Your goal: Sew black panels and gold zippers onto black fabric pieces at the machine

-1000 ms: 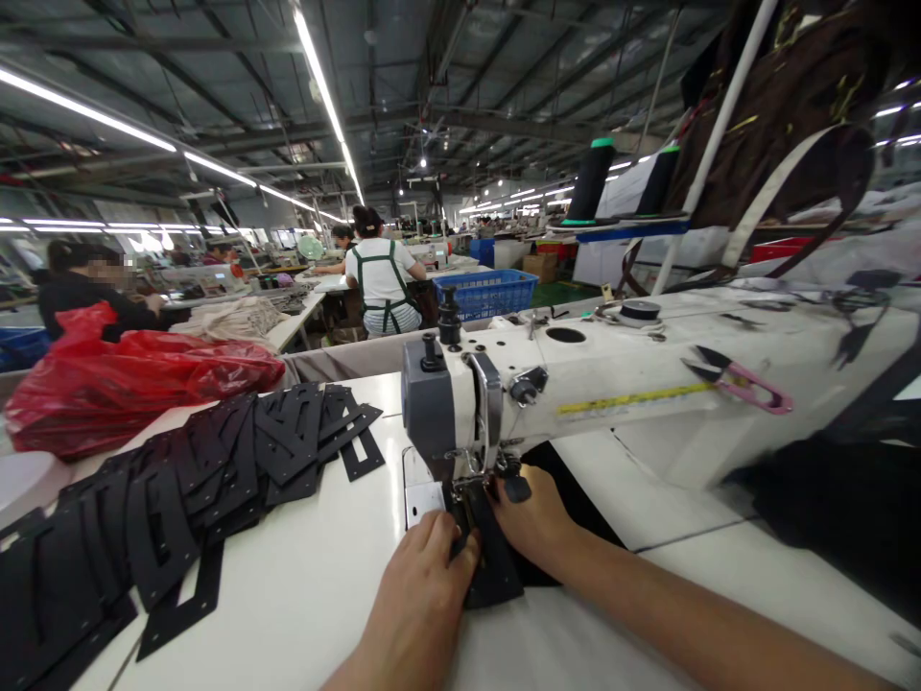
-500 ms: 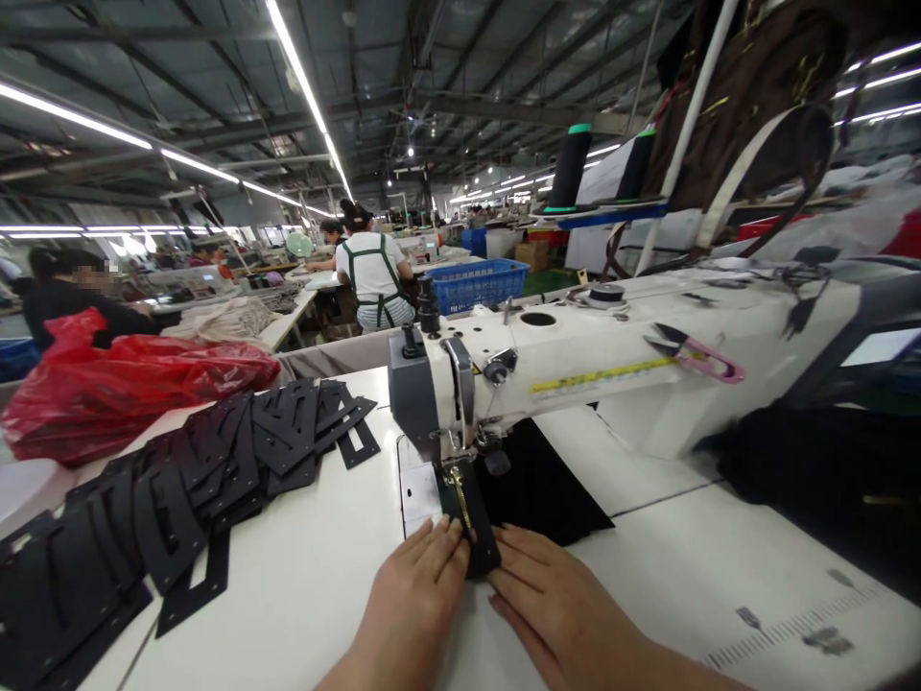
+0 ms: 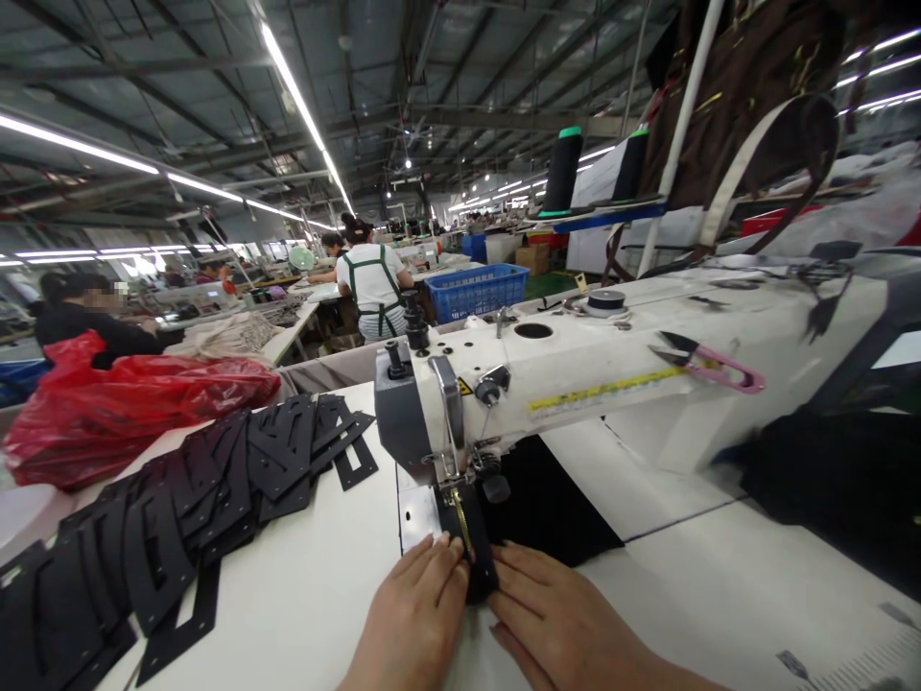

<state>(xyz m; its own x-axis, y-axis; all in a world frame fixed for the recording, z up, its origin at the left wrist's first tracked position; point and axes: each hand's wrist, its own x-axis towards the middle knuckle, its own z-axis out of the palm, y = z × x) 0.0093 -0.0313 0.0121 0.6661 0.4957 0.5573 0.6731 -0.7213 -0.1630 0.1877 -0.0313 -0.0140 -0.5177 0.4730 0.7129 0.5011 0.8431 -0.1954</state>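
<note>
Black zippered strip [image 3: 480,542] | head view: I have left hand [image 3: 426,597] and right hand [image 3: 557,600] flat, clasping nothing | strip at their fingertips, running ahead to sewing machine [image 3: 611,345] | judged step: guiding; next move calls for even pressure

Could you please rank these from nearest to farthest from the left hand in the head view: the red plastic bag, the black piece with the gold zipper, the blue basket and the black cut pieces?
1. Black piece with the gold zipper: touched by the left hand.
2. Black cut pieces: to its left.
3. Red plastic bag: left, beyond them.
4. Blue basket: background, ahead.
</note>
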